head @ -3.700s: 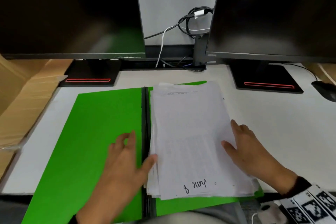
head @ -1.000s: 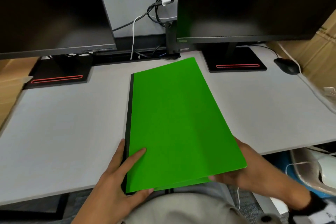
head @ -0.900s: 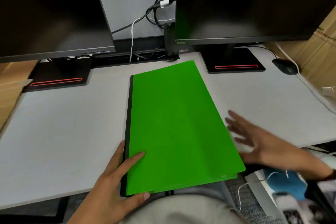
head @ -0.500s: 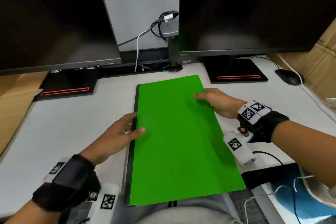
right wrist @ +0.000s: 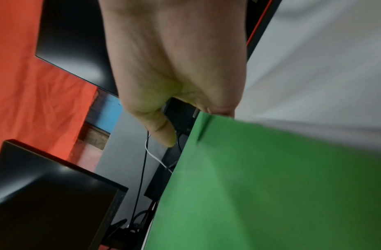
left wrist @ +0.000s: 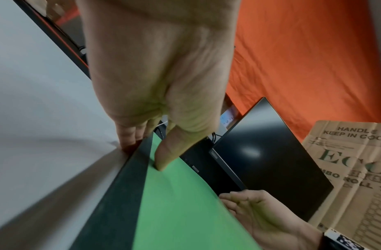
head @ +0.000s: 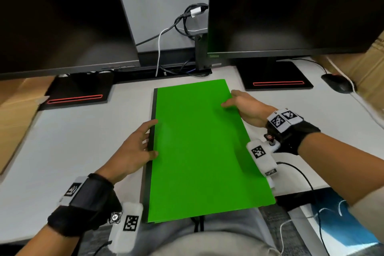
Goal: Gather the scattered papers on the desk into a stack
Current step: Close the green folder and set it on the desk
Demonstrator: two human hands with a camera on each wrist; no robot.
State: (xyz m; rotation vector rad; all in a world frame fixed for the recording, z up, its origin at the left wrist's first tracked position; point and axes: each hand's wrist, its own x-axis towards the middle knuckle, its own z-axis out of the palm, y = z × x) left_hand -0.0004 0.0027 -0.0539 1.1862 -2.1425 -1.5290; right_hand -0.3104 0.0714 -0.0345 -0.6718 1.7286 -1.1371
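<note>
Fingers of both my hands, left hand (head: pixel 133 149) and right hand (head: pixel 247 108), pinch the closed green folder (head: pixel 203 147) at mid-frame by its edges; papers look gathered inside, next I square it on the desk (head: pixel 72 141).

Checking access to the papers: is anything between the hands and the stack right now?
Yes: the closed green folder covers them; no papers show. Left hand holds its black spine edge, right hand its far right edge.
</note>
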